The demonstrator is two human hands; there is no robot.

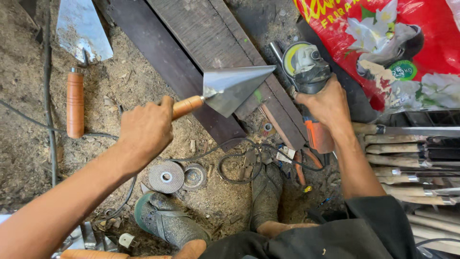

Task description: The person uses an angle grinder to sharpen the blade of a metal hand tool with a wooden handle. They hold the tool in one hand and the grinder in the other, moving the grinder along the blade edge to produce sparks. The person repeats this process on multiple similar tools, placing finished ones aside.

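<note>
The left hand (146, 128) gripped a trowel (230, 88) on the plank (201, 33), the right hand (323, 103) clasped an angle grinder (309, 72) apart from the blade, so grinding looked unfinished.

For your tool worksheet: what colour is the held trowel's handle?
Orange-brown wood, trowel handle in the left hand, head view.

— What is the person wearing?
— Dark, nearly black clothing (369, 230) at the bottom edge, with a wide sleeve hem that ends at the right elbow. Both forearms are bare.
— And the feet?
— Grimy, dust-caked shoes: the left shoe (165, 220) shows green under the dirt, the right shoe (266, 192) is dark grey-green.
</note>
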